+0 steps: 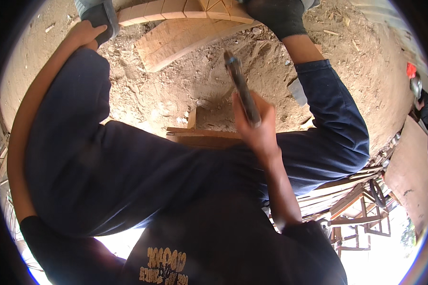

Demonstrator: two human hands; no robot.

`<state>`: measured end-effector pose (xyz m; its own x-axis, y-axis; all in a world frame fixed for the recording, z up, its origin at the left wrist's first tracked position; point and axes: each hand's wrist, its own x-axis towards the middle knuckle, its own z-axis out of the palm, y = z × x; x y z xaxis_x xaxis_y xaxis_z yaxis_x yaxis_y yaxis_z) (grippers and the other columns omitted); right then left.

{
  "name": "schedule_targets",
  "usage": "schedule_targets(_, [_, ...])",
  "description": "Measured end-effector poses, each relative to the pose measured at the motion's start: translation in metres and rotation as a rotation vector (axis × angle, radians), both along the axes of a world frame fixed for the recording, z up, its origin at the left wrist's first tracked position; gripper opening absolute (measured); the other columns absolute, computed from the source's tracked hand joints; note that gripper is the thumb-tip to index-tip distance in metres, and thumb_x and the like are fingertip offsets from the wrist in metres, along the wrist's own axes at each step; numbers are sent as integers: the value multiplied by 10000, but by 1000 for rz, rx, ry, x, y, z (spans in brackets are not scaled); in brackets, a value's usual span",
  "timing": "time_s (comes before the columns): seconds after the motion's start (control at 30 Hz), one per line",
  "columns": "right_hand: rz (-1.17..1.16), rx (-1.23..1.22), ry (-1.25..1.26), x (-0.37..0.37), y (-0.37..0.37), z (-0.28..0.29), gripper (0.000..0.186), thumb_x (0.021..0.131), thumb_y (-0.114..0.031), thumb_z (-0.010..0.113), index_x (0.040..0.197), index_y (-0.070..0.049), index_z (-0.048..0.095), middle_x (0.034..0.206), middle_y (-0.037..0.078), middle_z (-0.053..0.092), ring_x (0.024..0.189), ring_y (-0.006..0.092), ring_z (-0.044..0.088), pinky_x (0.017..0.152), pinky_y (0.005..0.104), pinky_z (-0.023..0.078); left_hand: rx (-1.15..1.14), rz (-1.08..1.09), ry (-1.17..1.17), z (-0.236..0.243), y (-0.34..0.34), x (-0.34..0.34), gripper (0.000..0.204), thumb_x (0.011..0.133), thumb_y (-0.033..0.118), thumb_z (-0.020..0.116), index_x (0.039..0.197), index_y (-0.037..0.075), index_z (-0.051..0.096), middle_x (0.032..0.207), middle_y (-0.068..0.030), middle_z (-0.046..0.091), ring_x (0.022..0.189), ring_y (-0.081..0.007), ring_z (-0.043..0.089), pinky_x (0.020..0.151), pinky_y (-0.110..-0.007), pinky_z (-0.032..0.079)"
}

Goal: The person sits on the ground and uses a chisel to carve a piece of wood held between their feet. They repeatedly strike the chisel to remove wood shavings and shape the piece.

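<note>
— Dark shirt and blue trouser legs filled the view under me; where was the tool?

— My right hand point(254, 126) had its fingers point(266, 111) closed round a dark chisel-like tool point(241, 88), blade pointing away toward the carved wooden piece point(176, 40) on the sandy ground point(176, 95).

— And the left hand point(83, 35)?

— Out past my knee, by the grey sandal point(100, 16); I couldn't tell its grip. I judged a firm, low hold steadiest, wrist straight.

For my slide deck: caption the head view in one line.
Seated person's right hand grips a dark metal tool above sawdust-strewn ground, left hand by the knee, near a carved wooden piece.
</note>
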<state>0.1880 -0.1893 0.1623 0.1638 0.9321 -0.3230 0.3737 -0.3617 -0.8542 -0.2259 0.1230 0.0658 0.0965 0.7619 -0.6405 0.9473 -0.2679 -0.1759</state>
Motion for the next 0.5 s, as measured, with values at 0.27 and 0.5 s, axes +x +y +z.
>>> schedule_targets(0.27, [12,-32,-16,-3,27,-8,189,945,-130,656,834,21,632,644,117,584,577,200,555,557,352,449,16,-43,-47,4,-10,19,819,895,679,530,1016,-109,720,1025,-375,668,983,-484,672,905,-491,521])
schedule_targets(0.5, [-8,-26,-14,-8,34,-6,222,970,-135,659,807,9,619,625,-22,530,589,33,440,510,276,368,71,17,-98,-65,19,-48,846,882,678,559,1020,-146,695,1031,-364,676,983,-465,681,886,-486,523])
